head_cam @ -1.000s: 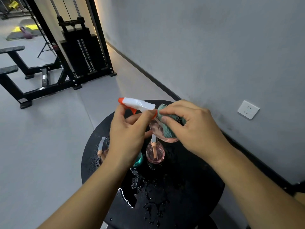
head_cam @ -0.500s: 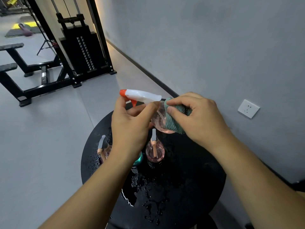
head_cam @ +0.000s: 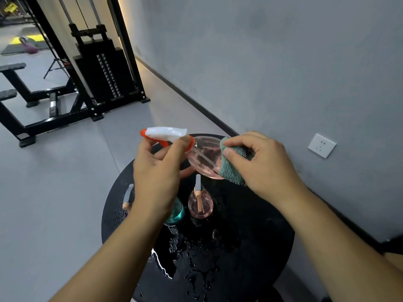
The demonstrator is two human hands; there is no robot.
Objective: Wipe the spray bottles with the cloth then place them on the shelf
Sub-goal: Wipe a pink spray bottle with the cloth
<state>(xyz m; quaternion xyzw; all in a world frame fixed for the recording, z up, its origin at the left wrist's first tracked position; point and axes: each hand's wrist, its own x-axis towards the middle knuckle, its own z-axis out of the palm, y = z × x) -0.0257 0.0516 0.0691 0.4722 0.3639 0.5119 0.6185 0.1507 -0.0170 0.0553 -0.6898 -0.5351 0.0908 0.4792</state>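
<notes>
Nearest, the round black surface (head_cam: 261, 247) carries puddles and beads of water (head_cam: 187, 258), which suggests why the bottles need drying before they go away. Standing upright on it just beyond the wet patch are a small pink bottle (head_cam: 200, 204), a teal bottle (head_cam: 175, 212) half hidden under the left wrist, and a third bottle (head_cam: 127, 199) of which only the nozzle and neck show past the left forearm; these look to be waiting their turn.

Above them the left hand (head_cam: 156, 173) has its grip closed on the neck of the held spray bottle (head_cam: 205, 158), thumb and fingers pinching just under the white and orange trigger head (head_cam: 165, 132). The bottle is tipped on its side, probably to turn its clear pink belly toward the cloth. The right hand (head_cam: 265, 164) grips the teal cloth (head_cam: 231, 171), bunched and pressed against the bottle's far side.

No shelf is in view. No label, brand or writing can be read on any bottle
</notes>
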